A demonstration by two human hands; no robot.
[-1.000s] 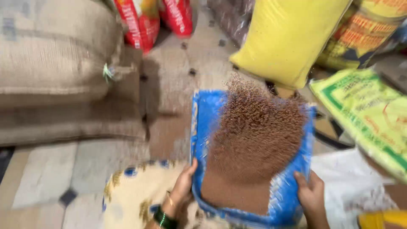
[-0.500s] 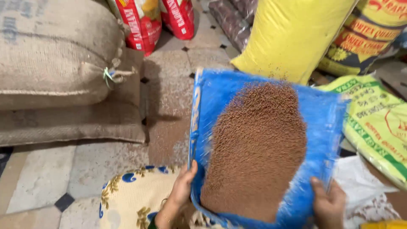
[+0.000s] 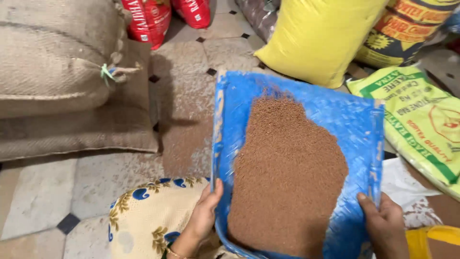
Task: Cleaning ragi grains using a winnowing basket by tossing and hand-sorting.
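Holding a blue tray [image 3: 352, 120] by its 2 near corners, lower middle of the frame — left hand [image 3: 205, 213] clamped on the left rim with the thumb over the edge, right hand [image 3: 383, 225] gripping the right rim low down. A flat heap of small brown grain [image 3: 287, 177] covers the tray's centre and runs down to the near edge, between the hands.

Handling, as a judgement: tray looks like stiff, smooth plastic with shallow side walls, probably slick; the load is loose and free-flowing, so any tilt would shift its weight at once. A 2-handed hold at the side rims seems the safe one — likely moderate weight, nothing fragile.

Around it: burlap sacks [image 3: 52, 72] upper left, yellow sack [image 3: 316, 38] top centre, green-and-white printed bag [image 3: 426, 120] at right, patterned cloth [image 3: 143, 216] lower left on a dusty tiled floor [image 3: 43, 192].
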